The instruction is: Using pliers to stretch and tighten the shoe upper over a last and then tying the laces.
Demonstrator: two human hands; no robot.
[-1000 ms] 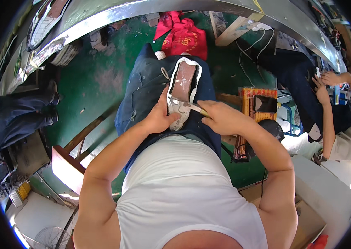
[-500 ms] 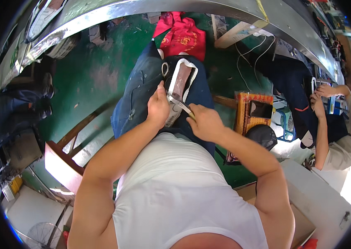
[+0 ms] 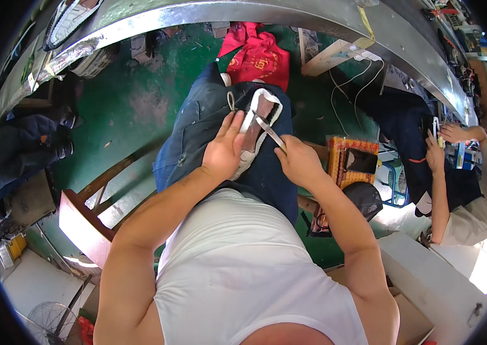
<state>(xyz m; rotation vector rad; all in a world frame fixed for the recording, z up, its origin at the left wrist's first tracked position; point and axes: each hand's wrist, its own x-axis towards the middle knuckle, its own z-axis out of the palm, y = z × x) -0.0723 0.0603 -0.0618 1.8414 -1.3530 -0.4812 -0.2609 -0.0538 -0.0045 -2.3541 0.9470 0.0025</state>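
An upturned shoe (image 3: 262, 113) lies across my lap, with a brown strip along its underside and a white edge turned in around it. Against its left side rests my left hand (image 3: 224, 148), fingers stretched along the edge and thumb toward the near end, steadying it. My right hand (image 3: 302, 161) is closed around the handles of metal pliers (image 3: 268, 130). Their jaws reach onto the white edge at the shoe's left, just beyond my left fingertips. Whether the jaws pinch the material cannot be made out. A small loop (image 3: 231, 101) stands up beside the shoe.
A metal-edged bench (image 3: 197, 16) curves across the far side. A red cloth (image 3: 260, 57) lies on the green floor beyond my knees. At right, a phone (image 3: 361, 161) lies on a woven stool (image 3: 338, 167), near a black cap (image 3: 363, 198). A co-worker (image 3: 468, 218) sits farther right.
The pliers have moved up the shoe, away from me, and my right hand has gone slightly right. My left fingers have straightened along the shoe's edge. The whole view has shifted a little.
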